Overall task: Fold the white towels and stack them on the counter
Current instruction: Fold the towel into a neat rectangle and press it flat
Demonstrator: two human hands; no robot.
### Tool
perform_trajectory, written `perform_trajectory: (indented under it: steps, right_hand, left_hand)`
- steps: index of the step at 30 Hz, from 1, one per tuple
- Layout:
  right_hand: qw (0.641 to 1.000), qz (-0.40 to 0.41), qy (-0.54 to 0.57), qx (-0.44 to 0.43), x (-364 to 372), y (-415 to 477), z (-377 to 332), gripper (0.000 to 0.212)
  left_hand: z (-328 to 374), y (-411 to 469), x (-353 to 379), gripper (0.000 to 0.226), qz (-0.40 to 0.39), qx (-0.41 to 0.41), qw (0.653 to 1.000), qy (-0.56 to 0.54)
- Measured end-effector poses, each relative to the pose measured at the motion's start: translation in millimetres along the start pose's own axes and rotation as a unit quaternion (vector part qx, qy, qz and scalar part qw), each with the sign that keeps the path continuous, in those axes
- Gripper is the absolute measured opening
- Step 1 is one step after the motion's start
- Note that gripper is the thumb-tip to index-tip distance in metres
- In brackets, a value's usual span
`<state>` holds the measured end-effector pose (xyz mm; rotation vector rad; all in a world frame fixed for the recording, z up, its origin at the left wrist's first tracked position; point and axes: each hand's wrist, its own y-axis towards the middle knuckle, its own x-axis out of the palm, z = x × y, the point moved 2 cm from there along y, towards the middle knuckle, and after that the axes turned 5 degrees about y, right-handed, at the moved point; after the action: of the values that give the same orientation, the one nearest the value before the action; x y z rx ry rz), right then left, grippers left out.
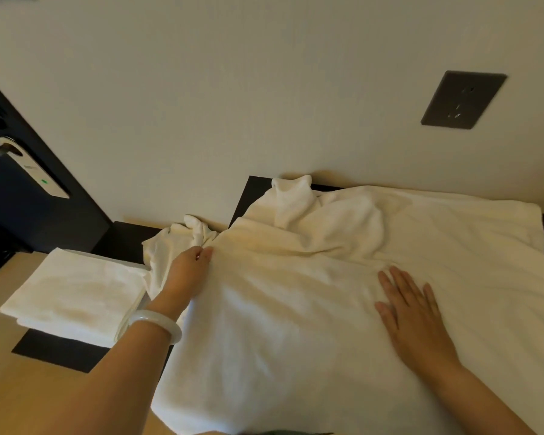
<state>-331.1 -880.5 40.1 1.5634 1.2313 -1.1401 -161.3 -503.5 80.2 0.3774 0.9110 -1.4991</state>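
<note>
White towel (296, 309) lies rumpled; left hand (189, 268) pinches its edge, right hand (412, 312) presses flat. A hard pull may drag the folded towels (73, 293) askew.

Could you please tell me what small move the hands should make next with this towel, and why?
Probably the left hand, pinching the spread towel's edge, should tug it taut leftward while the flat right hand pins it: the cloth lies wrinkled and bunched by the wall, unlike the folded towel beside it.
</note>
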Motion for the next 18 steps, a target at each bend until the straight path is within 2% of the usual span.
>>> perform_trajectory:
  steps: [2, 3, 6, 8, 9, 10, 12, 13, 14, 16, 18]
  right_hand:
    - [1.0, -0.004, -0.005, 0.0, 1.7, 1.6, -1.0, 0.069]
    - [1.0, -0.005, -0.009, 0.003, 3.3, 2.7, -1.5, 0.069]
    - [0.999, -0.002, -0.033, 0.019, 1.6, 12.6, -0.8, 0.071]
    - [0.999, -0.016, -0.03, 0.036, -1.5, 22.8, 5.2, 0.076]
    - [0.998, -0.023, -0.029, 0.044, -3.6, 27.9, 8.9, 0.078]
    - [0.998, -0.024, -0.028, 0.054, -6.3, 31.7, 10.5, 0.081]
    - [0.998, 0.012, -0.027, 0.048, -11.2, 32.6, 3.6, 0.079]
    - [0.999, 0.028, -0.024, 0.026, -12.5, 29.7, -5.7, 0.075]
    - [0.999, 0.037, -0.016, -0.006, -11.7, 23.7, -18.3, 0.073]
    - [0.996, 0.03, 0.005, -0.084, 1.9, 5.4, -44.6, 0.072]
    - [0.99, 0.003, 0.003, -0.142, 11.7, -8.0, -55.3, 0.069]
  left_hand:
    - [3.4, 7.1, -0.3, 0.043, -0.012, -0.01, 1.0, 0.0]
    - [4.4, 10.0, -1.3, 0.043, -0.001, 0.012, 1.0, 0.019]
    - [-0.7, 13.3, -2.5, 0.035, 0.072, 0.087, 0.993, 0.029]
    - [-2.1, 12.1, 3.3, 0.031, 0.086, 0.089, 0.99, 0.067]
    - [0.9, 9.8, 6.1, 0.028, 0.118, 0.087, 0.983, 0.108]
    - [8.0, 7.2, 9.5, 0.025, 0.178, 0.108, 0.964, 0.165]
    - [35.8, -15.4, 25.8, 0.025, 0.285, 0.219, 0.896, 0.261]
    - [50.4, -35.0, 40.4, 0.028, 0.293, 0.297, 0.872, 0.256]
    - [60.7, -55.6, 60.6, 0.034, 0.257, 0.376, 0.862, 0.224]
    - [68.0, -91.1, 103.6, 0.046, 0.114, 0.49, 0.83, 0.241]
    - [60.1, -103.6, 131.3, 0.054, 0.006, 0.528, 0.782, 0.33]
